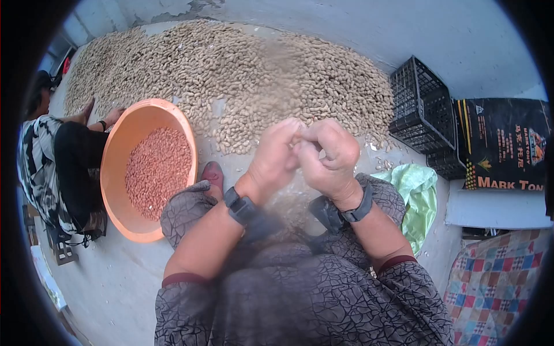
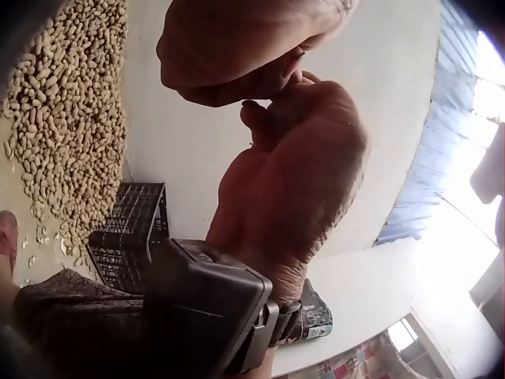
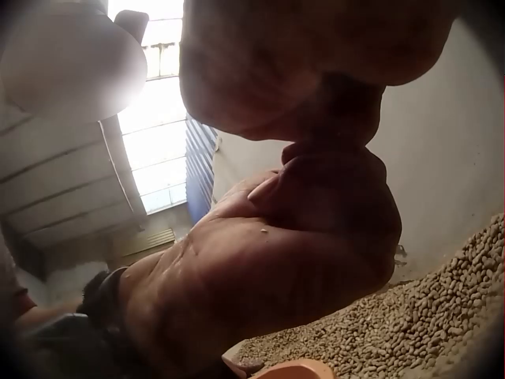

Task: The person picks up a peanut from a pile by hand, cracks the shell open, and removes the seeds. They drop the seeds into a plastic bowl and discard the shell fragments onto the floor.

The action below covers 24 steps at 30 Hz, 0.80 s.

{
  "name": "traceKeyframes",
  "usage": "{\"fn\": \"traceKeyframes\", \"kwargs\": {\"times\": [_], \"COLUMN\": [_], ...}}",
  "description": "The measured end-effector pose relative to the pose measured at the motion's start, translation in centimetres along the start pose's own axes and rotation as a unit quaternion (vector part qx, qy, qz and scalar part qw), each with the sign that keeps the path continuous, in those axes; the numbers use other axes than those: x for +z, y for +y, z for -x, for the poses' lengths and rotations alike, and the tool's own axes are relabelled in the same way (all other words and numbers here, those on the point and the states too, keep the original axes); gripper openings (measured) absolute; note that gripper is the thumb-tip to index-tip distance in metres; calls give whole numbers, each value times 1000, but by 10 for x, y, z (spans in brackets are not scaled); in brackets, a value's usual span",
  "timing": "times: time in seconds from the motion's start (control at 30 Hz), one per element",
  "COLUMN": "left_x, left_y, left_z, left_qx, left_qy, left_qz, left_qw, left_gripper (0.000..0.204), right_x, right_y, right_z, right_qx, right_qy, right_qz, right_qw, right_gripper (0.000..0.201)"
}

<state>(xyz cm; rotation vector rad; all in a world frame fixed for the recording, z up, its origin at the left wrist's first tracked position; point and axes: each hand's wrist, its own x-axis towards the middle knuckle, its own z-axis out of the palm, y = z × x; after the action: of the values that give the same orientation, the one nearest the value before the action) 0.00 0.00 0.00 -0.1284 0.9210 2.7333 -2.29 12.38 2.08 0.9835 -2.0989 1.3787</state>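
My left hand and right hand meet in front of my lap, fingers curled and fingertips together. Between them they pinch a small peanut, mostly hidden by the fingers in every view. The left wrist view has the right hand below and the left hand above, tips touching. Seen from the right wrist, the left hand is dark against the light. Beyond the hands spreads a wide heap of unshelled peanuts. An orange basin of reddish shelled kernels leans at my left.
Another person sits beyond the basin, one hand near its rim. Black plastic crates and a printed black sack stand by the wall at right. A green bag lies beside my right knee. A patterned cloth hangs lower right.
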Motion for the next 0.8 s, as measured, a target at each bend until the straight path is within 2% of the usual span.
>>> {"fn": "traceKeyframes", "kwargs": {"times": [0.07, 0.1, 0.17, 0.3, 0.4, 0.5, 0.57, 0.7, 0.77, 0.8], "left_x": [1, 0, -1, 5, 11, -2, -7, -1, 4, 4], "left_y": [3, 4, 5, 9, 16, 18, 19, 22, 20, 19], "left_z": [0, -1, -1, 1, 6, 5, 3, 4, 4, 4], "left_qx": [6, 9, -10, -24, -32, -27, -4, -6, 35, 35], "left_qy": [-9, -13, 23, 75, 94, 49, -36, -39, -8, -8], "left_qz": [-1, 2, -29, -29, -27, -20, -51, -88, -148, -148], "left_qw": [1000, 1000, 999, 996, 995, 998, 998, 995, 988, 988], "left_gripper": [11, 11, 15, 21, 21, 20, 17, 14, 14, 14], "right_x": [-2, -2, -3, -2, -6, -5, -4, -3, -1, -1], "right_y": [-2, -3, -6, -8, -6, -1, -1, 0, 3, 2], "right_z": [-5, -8, -8, -6, -10, -11, -10, -9, -6, -6], "right_qx": [-105, -109, -183, -196, -164, -156, -56, 3, 68, 68], "right_qy": [1, -1, -20, -34, -57, -38, 1, 8, 11, 11], "right_qz": [41, 44, 96, 137, 163, 143, 91, 33, -23, -23], "right_qw": [994, 993, 978, 970, 971, 977, 994, 999, 997, 997], "right_gripper": [22, 22, 29, 30, 28, 24, 16, 16, 15, 15]}}
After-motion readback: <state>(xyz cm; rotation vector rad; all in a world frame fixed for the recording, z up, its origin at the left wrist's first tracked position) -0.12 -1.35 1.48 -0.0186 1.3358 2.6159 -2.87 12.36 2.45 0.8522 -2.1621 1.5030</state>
